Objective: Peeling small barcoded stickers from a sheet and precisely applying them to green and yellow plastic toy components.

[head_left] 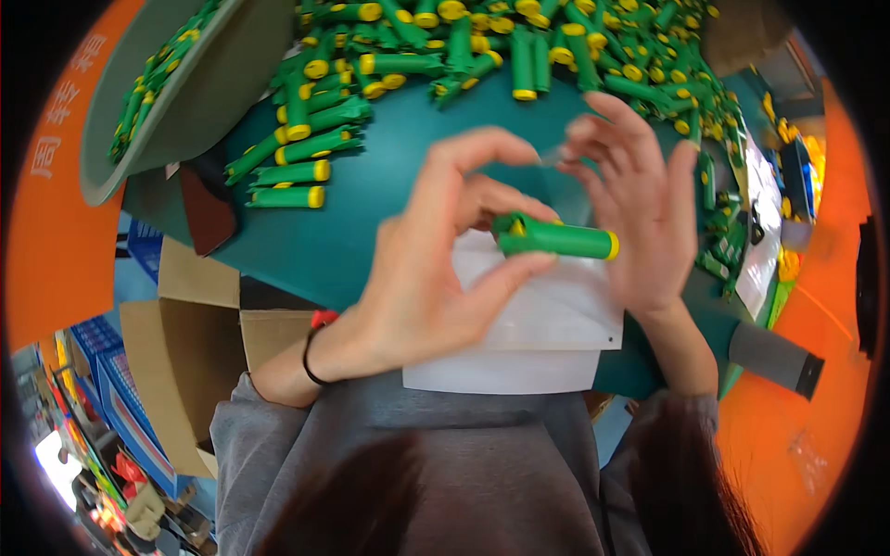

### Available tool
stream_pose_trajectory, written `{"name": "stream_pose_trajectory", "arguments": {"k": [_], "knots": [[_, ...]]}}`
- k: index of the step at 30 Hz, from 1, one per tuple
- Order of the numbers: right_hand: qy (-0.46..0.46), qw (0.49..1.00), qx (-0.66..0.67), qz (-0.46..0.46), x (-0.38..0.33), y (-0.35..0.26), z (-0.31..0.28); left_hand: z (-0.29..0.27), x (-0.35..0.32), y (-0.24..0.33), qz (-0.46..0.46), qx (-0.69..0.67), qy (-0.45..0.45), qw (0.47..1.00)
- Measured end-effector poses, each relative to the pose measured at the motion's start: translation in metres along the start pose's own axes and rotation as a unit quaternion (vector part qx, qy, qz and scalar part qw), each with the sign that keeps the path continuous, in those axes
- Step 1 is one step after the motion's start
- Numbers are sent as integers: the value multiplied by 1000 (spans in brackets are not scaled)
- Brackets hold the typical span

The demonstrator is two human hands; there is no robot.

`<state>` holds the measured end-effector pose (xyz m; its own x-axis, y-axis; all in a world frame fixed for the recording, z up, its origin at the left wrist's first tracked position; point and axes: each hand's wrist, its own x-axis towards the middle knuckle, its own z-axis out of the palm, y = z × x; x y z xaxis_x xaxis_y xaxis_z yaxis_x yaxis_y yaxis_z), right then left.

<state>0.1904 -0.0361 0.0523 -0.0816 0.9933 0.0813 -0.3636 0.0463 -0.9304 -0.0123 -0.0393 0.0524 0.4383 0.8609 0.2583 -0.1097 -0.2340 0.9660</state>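
A green plastic tube [570, 241] with a yellow end cap lies sideways in my left hand [422, 259], gripped between thumb and fingers. Its left end has notched green edges with some yellow showing. My left index finger arches above the tube. To the right, my right hand [644, 199] is raised, palm showing, with its thumb apart and its fingers loosely curled. A small clear, blurred piece [552, 157] shows between my left index fingertip and the right fingertips; what it is, and which hand touches it, I cannot tell. White sheets [547, 320] lie below my hands.
Many green tubes with yellow caps [399, 63] are heaped across the far side of the green table [306, 243]. A grey-green tub [199, 111] with more stands at left. A cardboard box [176, 361] is at lower left, a grey cylinder [774, 360] at right.
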Motion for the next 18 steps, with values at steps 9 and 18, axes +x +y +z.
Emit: {"name": "stream_pose_trajectory", "arguments": {"k": [9, 18], "knots": [[80, 989, 104, 71, -15, 3, 20, 27, -8, 7, 64, 152, -24, 986], [83, 996, 29, -23, -6, -2, 15, 28, -1, 4, -4, -61, 20, 998]]}}
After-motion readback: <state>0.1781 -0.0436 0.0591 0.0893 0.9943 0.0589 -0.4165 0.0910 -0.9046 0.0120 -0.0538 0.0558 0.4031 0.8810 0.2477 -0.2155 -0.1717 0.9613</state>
